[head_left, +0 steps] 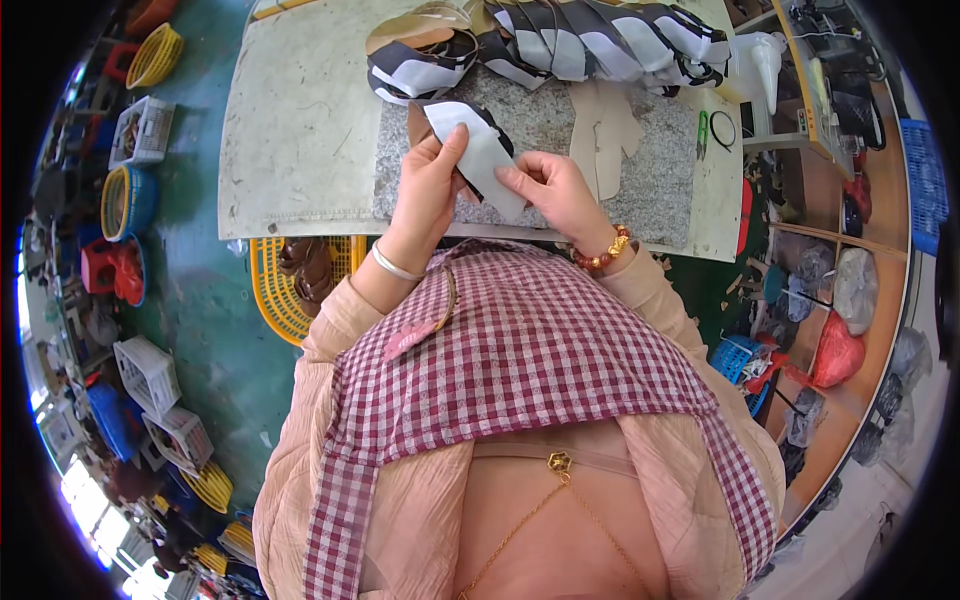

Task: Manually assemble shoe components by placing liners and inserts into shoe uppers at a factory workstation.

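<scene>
Over the near edge of the table I hold a shoe upper [465, 140], with a white patch facing me and black and tan parts behind it. My left hand [432, 185] grips its left side, thumb on top of the white patch. At its lower right end my right hand [560, 195] pinches the white patch between thumb and fingers. Beneath lies a grey speckled mat [655, 170], with flat beige cut pieces [605, 130] on it. Several similar black-and-white shoe uppers [600, 40] lie overlapped in a row along the far side.
Green-handled snips [703, 132] and a black ring [722, 130] lie at the table's right. A white nozzle bottle [766, 75] stands beyond them. A yellow basket [262, 290] with brown pieces sits below the table's left front. Wooden shelves [815, 190] with bags line the right.
</scene>
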### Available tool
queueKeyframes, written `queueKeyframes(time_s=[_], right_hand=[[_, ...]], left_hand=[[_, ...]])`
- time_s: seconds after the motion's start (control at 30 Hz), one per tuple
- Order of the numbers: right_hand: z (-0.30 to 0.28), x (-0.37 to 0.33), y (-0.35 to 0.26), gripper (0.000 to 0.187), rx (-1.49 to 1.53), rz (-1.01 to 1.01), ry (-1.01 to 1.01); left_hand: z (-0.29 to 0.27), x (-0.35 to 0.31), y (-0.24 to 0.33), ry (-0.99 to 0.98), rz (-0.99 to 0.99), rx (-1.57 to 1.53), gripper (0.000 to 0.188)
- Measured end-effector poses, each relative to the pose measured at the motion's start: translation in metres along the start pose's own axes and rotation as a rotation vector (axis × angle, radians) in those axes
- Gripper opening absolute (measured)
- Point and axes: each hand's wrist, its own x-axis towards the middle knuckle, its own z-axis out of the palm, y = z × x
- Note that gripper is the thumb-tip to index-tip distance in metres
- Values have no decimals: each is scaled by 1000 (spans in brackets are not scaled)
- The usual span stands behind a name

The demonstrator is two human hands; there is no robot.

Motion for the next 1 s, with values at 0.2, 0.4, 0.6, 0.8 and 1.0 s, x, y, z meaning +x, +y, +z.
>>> queueKeyframes(time_s=[0.2,0.4,0.6,0.8,1.0], right_hand=[[1,-2,6,29,-51,-74,44],[10,0,9,31,-45,-96,104],[18,6,18,33,-203,-148,177],[6,11,21,29,-21,48,95],[-17,17,32,25,631,441,-91]], left_hand=[[0,-5,-1,-8,-115,-131,29],[6,-8,-4,-4,-204,-299,29],[11,-7,-16,7,-116,-210,28],[-3,3,-19,-26,2,-157,28],[-10,6,20,-210,-54,447,30]])
